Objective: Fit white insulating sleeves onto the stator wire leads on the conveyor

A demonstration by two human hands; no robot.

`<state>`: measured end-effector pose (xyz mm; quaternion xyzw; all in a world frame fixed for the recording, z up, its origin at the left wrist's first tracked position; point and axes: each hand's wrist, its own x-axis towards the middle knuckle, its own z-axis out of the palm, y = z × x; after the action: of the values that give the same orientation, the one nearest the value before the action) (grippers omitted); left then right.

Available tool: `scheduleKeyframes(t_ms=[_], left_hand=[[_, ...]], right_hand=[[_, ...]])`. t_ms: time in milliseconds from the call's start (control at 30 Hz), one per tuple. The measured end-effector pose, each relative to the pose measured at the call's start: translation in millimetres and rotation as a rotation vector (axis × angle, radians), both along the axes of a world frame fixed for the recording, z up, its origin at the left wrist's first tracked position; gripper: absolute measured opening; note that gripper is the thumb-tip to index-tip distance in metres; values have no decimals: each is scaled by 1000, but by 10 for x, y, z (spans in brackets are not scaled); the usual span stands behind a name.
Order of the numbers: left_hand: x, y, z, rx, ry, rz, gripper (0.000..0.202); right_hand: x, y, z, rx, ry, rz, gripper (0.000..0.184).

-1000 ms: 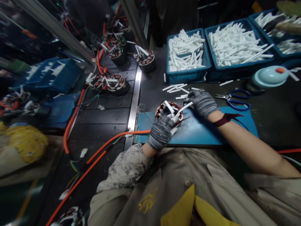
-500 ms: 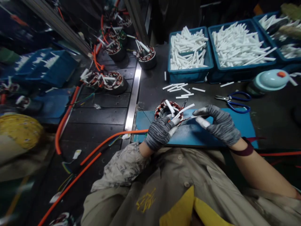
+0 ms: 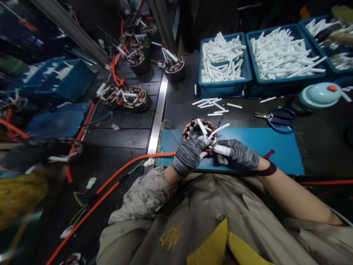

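1. One gloved hand, my left hand, curls its fingers over the near rim of a wound ring and grips it, as my head view shows.
2. My right hand comes in from the right, thumb and fingers drawn together at the ring's near right edge; I cannot tell what, if anything, they pinch.
3. The ring rests on the left part of a blue mat, which lies along the near side of the dark counter.
4. Two white tubes stick up out of the ring, both slanting, one leaning right.
5. Just beyond the ring I have loose tubes scattered; to their right lie blue-handled scissors, their blades pointing left.
6. Farther off stand blue bins heaped with more tubes, and a pale bottle at right.
7. Left of me, across a metal strip, sit more wound units.
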<state>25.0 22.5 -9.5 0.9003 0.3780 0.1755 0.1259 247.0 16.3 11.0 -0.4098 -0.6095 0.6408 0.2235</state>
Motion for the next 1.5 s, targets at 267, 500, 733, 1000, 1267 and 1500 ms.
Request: scheduleKeyframes(t_ms=[267, 500, 733, 1000, 1267, 1500], left_hand=[[-36, -8, 14, -7, -100, -11, 41], [-10, -3, 13, 19, -139, 78, 38], [-22, -76, 69, 209, -28, 142, 52], [-38, 107, 116, -64, 280, 149, 56], [-553, 239, 480, -196, 363, 77, 62], [-1616, 310, 709, -361, 370, 477, 66]], right_hand=[[-36, -257, -52, 113, -82, -313, 41], [-93, -184, 11, 131, -140, -227, 44], [-39, -118, 44, -36, -42, -315, 63], [609, -370, -466, 313, -446, -535, 40], [585, -522, -729, 660, -436, -530, 28], [600, -536, -873, 823, -463, -507, 28]])
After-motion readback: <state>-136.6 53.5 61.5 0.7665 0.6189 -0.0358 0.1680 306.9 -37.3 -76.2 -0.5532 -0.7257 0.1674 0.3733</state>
